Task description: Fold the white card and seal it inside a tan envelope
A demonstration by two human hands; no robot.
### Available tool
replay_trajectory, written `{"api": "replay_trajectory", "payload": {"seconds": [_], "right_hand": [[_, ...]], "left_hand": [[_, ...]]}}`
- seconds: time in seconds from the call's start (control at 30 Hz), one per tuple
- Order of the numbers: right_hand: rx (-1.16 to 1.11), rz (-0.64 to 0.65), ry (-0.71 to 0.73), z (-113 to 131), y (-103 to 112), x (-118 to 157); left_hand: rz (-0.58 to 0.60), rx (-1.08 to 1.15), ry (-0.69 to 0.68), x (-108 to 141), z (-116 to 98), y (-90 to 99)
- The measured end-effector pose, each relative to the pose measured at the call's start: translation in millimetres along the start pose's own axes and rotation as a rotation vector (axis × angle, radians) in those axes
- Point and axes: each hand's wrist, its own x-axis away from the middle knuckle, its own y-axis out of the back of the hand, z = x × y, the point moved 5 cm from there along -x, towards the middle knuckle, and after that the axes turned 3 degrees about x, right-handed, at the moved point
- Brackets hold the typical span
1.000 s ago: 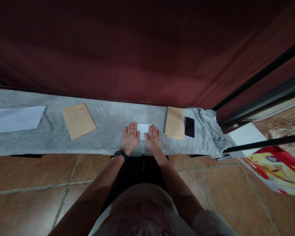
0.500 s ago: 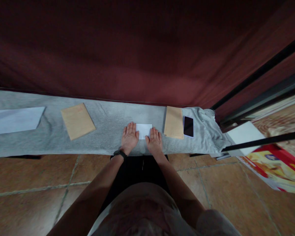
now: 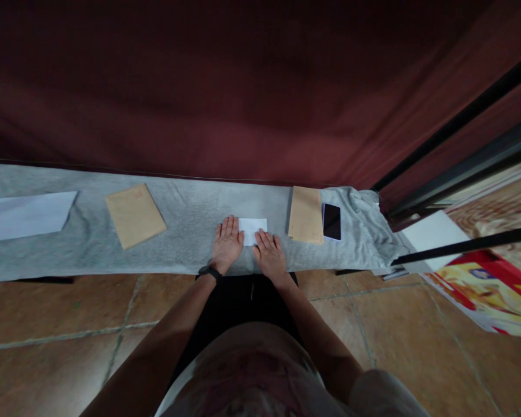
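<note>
Paper point(image 3: 248, 226): white rectangle | right hand point(image 3: 270, 253): over corner | cloth point(image 3: 191, 223): grey (rumpled)

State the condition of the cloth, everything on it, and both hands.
Small white paper: flat; folds unclear
Left hand: open, palm down
Right hand: open, palm down, overlapping small white paper
Large white paper: flat, cut off by frame
Single brown envelope: flat, slanted
Brown envelope stack: edges slightly uneven
Smartphone: face up, screen dark
Gray cloth: spread, rumpled at right
</note>
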Motion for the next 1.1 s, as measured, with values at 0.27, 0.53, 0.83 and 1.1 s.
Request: {"api": "replay_trajectory", "payload": {"seconds": [0.27, 0.53, 0.83, 1.1], "right_hand": [[-0.007, -0.020, -0.029, 0.0, -2.1, -0.1], [0.015, -0.005, -0.002, -0.6, -3.3, 0.6], [-0.001, 0.018, -0.017, -1.7, -2.5, 2.3], [0.007, 0.023, -0.030, -0.9, -0.9, 1.4]], "left_hand": [[0.051, 0.006, -0.162, 8.6, -21.3, 0.0], [0.138, 0.044, -0.327, 18.1, -40.8, -7.0], [0.113, 0.017, -0.333, 29.5, -23.1, 3.5], [0.093, 0.020, -0.309, 36.9, -12.7, 8.6]]}}
